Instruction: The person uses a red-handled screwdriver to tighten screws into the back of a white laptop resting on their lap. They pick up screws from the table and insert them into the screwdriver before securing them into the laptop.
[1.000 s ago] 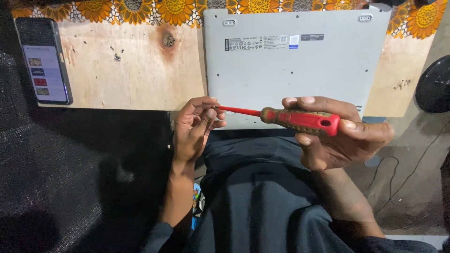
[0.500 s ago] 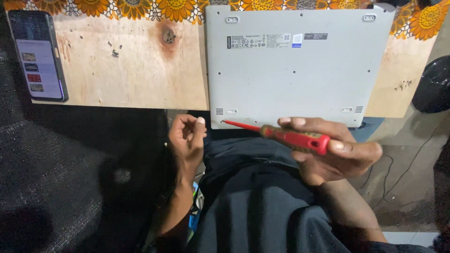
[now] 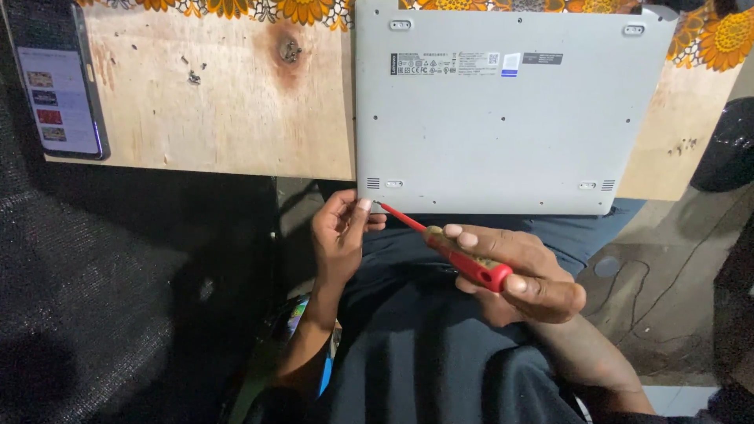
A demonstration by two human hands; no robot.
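**Screwdriver tip at the laptop's near-left corner**

The right hand (image 3: 522,275) is closed around the red handle of a screwdriver (image 3: 459,257), fingers wrapped over it and the thumb at the butt end. The tool's long axis runs on a diagonal: handle low and to the right above the person's lap, thin shaft pointing up and left, its tip at the near-left corner of the upturned grey laptop (image 3: 503,118). The left hand (image 3: 342,235) is loosely curled, fingertips pinched at that tip; whether it grips anything cannot be told. The laptop overhangs a plywood board (image 3: 228,102), with a phone (image 3: 55,86) at the board's left edge.
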